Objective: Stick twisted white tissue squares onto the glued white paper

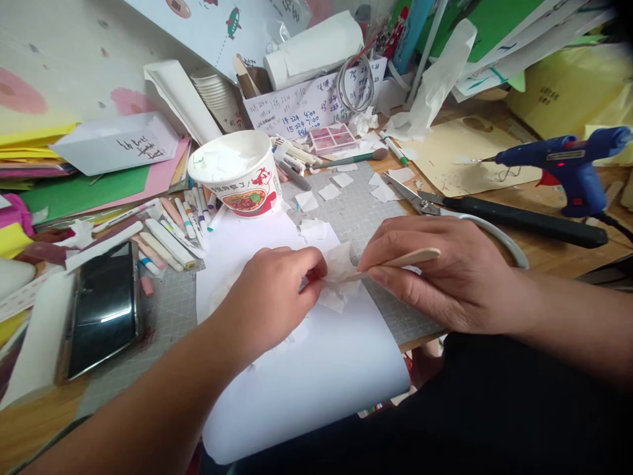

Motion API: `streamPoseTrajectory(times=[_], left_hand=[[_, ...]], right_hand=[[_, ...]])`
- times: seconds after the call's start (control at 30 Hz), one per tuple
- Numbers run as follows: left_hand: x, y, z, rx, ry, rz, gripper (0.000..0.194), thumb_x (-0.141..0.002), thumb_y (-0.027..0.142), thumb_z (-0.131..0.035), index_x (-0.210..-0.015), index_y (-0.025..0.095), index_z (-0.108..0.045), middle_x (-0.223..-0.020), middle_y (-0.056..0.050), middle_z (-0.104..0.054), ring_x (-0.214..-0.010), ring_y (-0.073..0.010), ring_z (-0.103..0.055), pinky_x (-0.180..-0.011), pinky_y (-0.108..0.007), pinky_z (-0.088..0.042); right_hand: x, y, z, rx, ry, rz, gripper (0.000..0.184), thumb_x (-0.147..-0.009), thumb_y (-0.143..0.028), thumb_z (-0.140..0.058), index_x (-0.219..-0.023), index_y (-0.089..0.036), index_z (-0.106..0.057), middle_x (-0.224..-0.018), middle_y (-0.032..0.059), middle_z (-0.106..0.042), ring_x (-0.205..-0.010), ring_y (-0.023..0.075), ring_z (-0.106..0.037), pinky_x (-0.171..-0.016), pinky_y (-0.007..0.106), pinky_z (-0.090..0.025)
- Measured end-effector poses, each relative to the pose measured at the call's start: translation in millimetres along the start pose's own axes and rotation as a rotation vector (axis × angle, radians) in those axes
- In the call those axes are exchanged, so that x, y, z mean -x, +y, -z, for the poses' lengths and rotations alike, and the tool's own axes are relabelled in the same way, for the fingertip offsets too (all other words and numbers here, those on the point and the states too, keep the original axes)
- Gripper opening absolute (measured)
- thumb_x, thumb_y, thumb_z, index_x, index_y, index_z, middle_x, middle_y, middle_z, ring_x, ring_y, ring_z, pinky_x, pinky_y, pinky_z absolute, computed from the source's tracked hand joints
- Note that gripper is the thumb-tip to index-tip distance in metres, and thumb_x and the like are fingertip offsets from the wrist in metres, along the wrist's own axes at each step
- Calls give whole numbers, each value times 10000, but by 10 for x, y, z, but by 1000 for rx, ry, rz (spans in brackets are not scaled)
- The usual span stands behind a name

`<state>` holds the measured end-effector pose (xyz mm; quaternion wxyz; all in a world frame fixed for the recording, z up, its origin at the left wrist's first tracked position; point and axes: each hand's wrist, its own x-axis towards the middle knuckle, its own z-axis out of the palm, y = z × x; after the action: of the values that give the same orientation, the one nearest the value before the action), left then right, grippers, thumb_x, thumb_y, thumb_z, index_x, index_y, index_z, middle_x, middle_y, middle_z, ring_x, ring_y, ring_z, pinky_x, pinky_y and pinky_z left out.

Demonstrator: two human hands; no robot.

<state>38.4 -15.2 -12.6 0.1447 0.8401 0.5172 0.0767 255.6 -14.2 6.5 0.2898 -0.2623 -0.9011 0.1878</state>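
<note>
My right hand [435, 277] pinches a flat wooden craft stick [413, 257], whose far end meets a crumpled piece of white tissue paper [339, 264]. At the near side of that tissue, my left hand [277, 290] has its thumb and forefinger closed on the edge. Both hands are just above a large white paper sheet [306, 396] that curls over the table's front edge. Small torn paper squares [306, 201] lie scattered beyond the hands. A round paper bowl [237, 168] with white contents stands behind my left hand.
A blue glue gun [568, 165] with a lit red light, a black-handled tool [524, 221] and scissors [415, 198] occupy the right. Markers [173, 241] and a dark phone [103, 310] are at left. A grey cutting mat [366, 214] lies under the sheet; a tissue roll [316, 49] is behind.
</note>
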Motion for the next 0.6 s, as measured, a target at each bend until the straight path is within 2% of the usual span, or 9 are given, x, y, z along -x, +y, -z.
streamPoseTrajectory(times=[0.17,0.37,0.6], left_hand=[[-6,-7,-31,-19,11,-8,67,-759,202,-574,-751,244,-625,-674,37,-633,-652,-159,-573,-589,-270,-370],[-4,-9,-26,-25,-15,-57,96,-742,184,-575,-747,245,-649,-716,38,-669,-694,-165,-590,-674,-301,-385],[-12,65,-49,-124,-35,-109,95,-816,233,-572,-752,242,-642,-742,20,-652,-771,-196,-573,-729,-356,-363]], right_hand=[[9,3,-3,36,-13,-26,153,-862,-117,-447,-841,-207,-569,-752,36,-653,-692,153,-596,-646,276,-443],[-28,38,-27,42,1,-68,169,-851,-108,-438,-775,-193,-562,-710,28,-634,-641,135,-561,-606,249,-418],[-33,59,-48,-1,29,-135,155,-844,-102,-483,-760,-165,-597,-722,17,-658,-632,111,-582,-596,218,-415]])
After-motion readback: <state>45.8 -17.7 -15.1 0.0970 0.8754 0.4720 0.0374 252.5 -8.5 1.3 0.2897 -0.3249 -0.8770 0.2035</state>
